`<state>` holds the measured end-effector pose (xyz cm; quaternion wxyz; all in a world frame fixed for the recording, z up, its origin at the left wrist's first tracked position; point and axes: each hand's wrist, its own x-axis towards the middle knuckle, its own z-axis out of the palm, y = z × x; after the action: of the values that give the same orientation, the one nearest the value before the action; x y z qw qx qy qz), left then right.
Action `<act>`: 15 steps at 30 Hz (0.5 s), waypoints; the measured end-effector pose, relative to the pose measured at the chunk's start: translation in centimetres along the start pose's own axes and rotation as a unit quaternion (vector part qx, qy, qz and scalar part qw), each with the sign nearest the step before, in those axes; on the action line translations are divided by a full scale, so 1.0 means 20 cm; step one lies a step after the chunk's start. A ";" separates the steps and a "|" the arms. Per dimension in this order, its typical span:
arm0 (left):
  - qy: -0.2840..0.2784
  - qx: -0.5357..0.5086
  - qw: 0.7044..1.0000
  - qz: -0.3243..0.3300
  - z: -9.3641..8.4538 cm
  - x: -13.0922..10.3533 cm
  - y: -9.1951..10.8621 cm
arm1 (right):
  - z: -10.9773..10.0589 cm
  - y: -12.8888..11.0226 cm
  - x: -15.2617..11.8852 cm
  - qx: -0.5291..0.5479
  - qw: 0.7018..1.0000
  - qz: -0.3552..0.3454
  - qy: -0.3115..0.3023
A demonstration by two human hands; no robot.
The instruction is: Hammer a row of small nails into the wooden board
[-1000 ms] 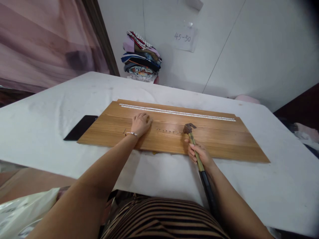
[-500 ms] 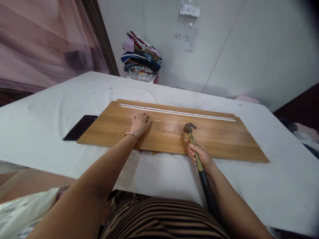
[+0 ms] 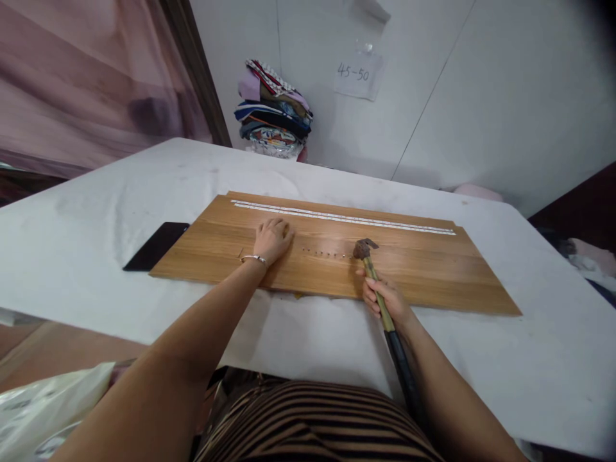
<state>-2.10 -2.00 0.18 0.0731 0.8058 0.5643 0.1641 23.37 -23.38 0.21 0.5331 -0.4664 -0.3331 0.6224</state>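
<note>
A long wooden board (image 3: pixel 433 276) lies on a white-covered table (image 3: pixel 86 218). My left hand (image 3: pixel 272 239) rests on the board as a loose fist, holding nothing that I can see. My right hand (image 3: pixel 385 300) grips the handle of a hammer (image 3: pixel 368 256). Its rusty head sits on the board at the right end of a short row of small nails (image 3: pixel 327 254). Two white strips (image 3: pixel 341 217) run along the board's far edge.
A black phone (image 3: pixel 154 246) lies on the table left of the board. A stack of folded fabrics (image 3: pixel 274 109) sits against the white wall behind the table. A paper label reading 45-50 (image 3: pixel 355 74) hangs on the wall. A curtain hangs at far left.
The hammer head shifted only slightly at the end of the nail row. My left hand has stayed in place on the board.
</note>
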 end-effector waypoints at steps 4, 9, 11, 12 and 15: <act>0.001 -0.004 1.000 -0.005 0.00 0.00 0.00 | 0.01 0.00 0.00 -0.002 1.000 -0.005 0.008; 0.001 -0.009 1.000 -0.006 -0.01 0.00 0.01 | 0.01 0.00 0.00 -0.001 1.000 -0.008 0.020; 0.001 -0.009 1.000 -0.006 -0.01 0.00 0.01 | 0.01 0.00 0.00 -0.001 1.000 0.000 0.018; 0.000 -0.008 1.000 -0.007 -0.01 0.00 0.01 | 0.01 0.00 0.00 -0.001 1.000 0.002 0.016; 0.002 -0.007 1.000 -0.004 0.00 0.00 0.00 | 0.01 0.00 0.00 -0.001 1.000 -0.005 0.008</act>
<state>-2.11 -2.08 0.25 0.0781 0.8024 0.5669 0.1696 23.24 -23.41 0.30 0.5384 -0.4704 -0.3313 0.6157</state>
